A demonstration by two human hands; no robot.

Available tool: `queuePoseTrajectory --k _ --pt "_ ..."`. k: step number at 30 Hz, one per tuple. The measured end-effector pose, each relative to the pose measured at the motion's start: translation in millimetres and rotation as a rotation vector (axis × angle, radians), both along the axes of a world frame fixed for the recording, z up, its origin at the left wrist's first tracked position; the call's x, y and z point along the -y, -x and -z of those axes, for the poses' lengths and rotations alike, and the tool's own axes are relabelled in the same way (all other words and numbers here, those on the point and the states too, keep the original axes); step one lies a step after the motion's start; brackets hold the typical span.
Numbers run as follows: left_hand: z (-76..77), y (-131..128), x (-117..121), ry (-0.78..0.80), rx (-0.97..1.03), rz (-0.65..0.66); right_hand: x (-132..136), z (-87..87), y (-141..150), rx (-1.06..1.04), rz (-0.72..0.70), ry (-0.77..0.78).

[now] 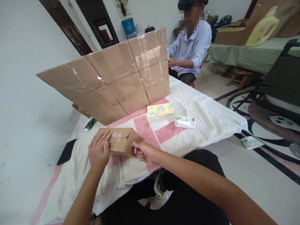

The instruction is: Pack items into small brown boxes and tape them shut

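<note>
A small brown cardboard box (119, 140) with clear tape across its top lies near the front of the table. My left hand (100, 145) rests flat on the left part of the box, fingers stretched out. At the box's right end, my right hand (142, 150) is closed in a pinch. A small bluish-white bit shows at its fingertips; what it is I cannot make out. Behind the box stands a tall panel of taped cardboard boxes (124, 89). To the right lie a yellow card (154, 115) with small white pieces on it and a white tape dispenser (188, 124).
The table carries a white cloth with pink patches (211, 118). A black flat object (66, 152) lies at its left edge, beside a dark green packet (90, 124). Across the table sits a person in a light blue shirt (198, 43). A dark chair (281, 75) stands at right.
</note>
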State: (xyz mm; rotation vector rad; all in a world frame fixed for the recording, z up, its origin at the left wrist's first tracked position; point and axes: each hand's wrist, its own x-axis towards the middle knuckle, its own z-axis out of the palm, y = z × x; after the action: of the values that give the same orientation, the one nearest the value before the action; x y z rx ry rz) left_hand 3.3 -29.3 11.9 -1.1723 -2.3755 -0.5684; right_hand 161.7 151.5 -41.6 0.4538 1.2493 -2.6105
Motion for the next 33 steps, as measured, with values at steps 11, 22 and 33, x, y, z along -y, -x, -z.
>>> queuePoseTrajectory --k 11,22,33 --pt "-4.6 -3 -3 0.039 0.009 -0.016 -4 2.2 -1 -0.089 0.297 -0.479" --pt "-6.4 -7 -1 0.027 0.037 -0.049 -45 13.4 16 -0.416 0.319 -0.915" --pt "-6.8 -10 -4 0.018 0.057 -0.069 -47 5.6 22 -0.479 0.22 -0.757"
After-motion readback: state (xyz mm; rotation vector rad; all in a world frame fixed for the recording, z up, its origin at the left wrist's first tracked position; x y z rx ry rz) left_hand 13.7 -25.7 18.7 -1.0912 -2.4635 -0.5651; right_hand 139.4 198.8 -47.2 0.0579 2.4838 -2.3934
